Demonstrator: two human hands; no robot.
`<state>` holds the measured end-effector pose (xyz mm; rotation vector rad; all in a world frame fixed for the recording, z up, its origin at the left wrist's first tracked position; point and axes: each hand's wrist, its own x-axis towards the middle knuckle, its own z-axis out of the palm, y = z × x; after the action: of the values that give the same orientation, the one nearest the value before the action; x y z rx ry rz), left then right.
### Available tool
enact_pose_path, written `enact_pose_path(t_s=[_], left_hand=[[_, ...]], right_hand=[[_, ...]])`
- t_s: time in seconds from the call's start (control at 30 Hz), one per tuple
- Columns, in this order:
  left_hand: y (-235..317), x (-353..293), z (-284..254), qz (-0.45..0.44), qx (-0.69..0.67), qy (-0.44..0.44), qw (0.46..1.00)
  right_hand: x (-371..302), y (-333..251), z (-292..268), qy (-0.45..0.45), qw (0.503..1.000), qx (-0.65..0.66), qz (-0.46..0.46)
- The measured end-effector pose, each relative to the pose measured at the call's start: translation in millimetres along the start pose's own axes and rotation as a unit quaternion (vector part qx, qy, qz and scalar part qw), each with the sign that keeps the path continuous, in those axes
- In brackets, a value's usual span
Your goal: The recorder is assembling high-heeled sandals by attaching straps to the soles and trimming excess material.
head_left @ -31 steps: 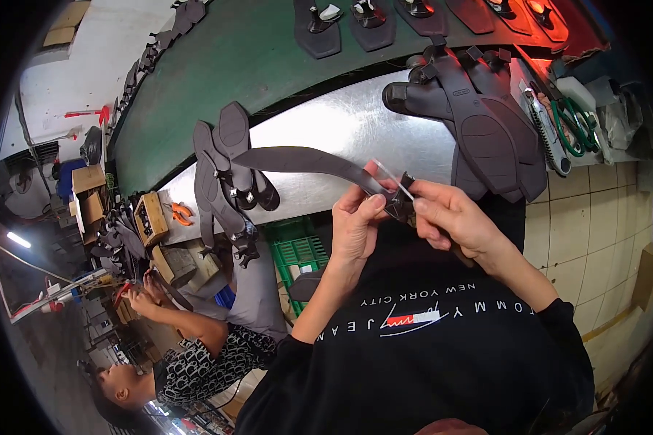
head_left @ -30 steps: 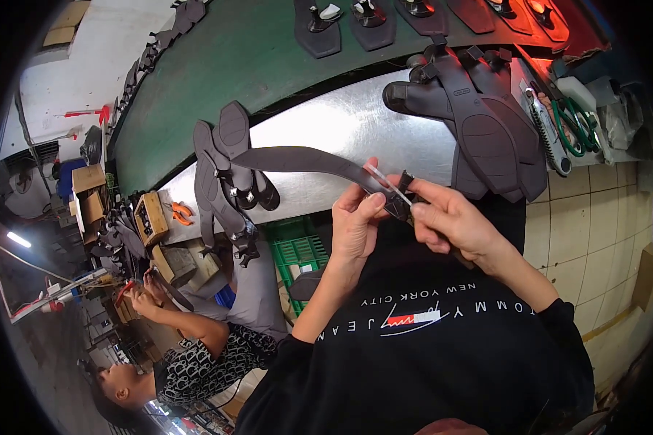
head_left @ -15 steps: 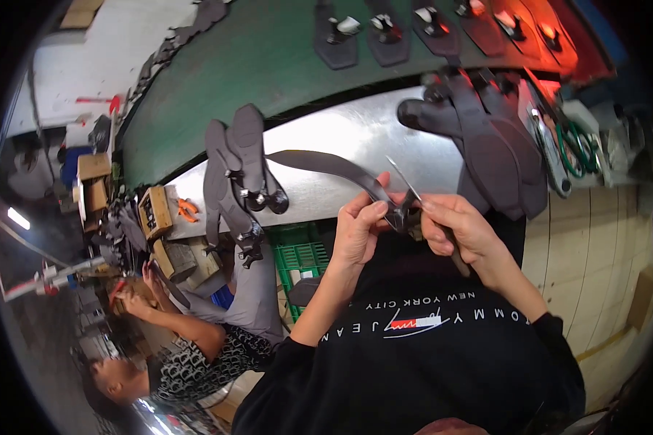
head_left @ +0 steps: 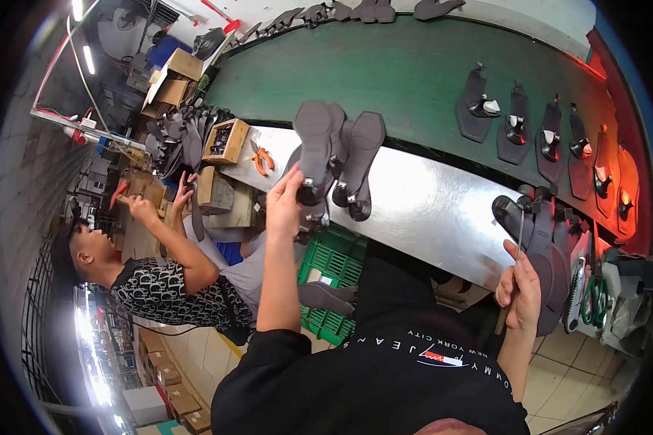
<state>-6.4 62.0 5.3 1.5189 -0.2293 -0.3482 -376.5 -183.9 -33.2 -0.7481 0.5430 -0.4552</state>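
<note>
Soles [head_left: 331, 156], dark grey and stacked in a small pile, stand on the steel counter [head_left: 428, 210], toes pointing away from the person. Left hand [head_left: 284, 199] reaches up to the near end of that pile; its fingers [head_left: 294, 181] are bent around the heel of the leftmost sole and touch it, though how tightly they press cannot be told. Right hand [head_left: 520, 290] sits low at the counter's near edge, fingers curled shut around a thin metal tool [head_left: 519, 228] whose shaft stands upright above the fist. Just beside that hand lies a second heap of soles [head_left: 548, 239], touching the tool's shaft or right behind it. Beyond the counter runs a green belt [head_left: 406, 72] with a row of insoles [head_left: 544, 130] lying flat on it. Orange pliers [head_left: 261, 159] lie at the counter's left end beside a wooden box [head_left: 226, 141]. Below left, another person [head_left: 152, 279] in a patterned shirt sits working.
</note>
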Motion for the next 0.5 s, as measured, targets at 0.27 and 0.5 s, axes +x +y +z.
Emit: enact_pose_path(t_s=[0.27, 0.5], left_hand=[[17, -16, 116, 0.177, 0.077, -0.056, 0.98], [-63, 80, 297, 0.207, 0.185, -0.211, 0.937]], right_hand=[[22, -17, -21, 0.164, 0.79, -0.524, -0.275], [36, -53, -26, 0.184, 0.689, -0.628, -0.312]])
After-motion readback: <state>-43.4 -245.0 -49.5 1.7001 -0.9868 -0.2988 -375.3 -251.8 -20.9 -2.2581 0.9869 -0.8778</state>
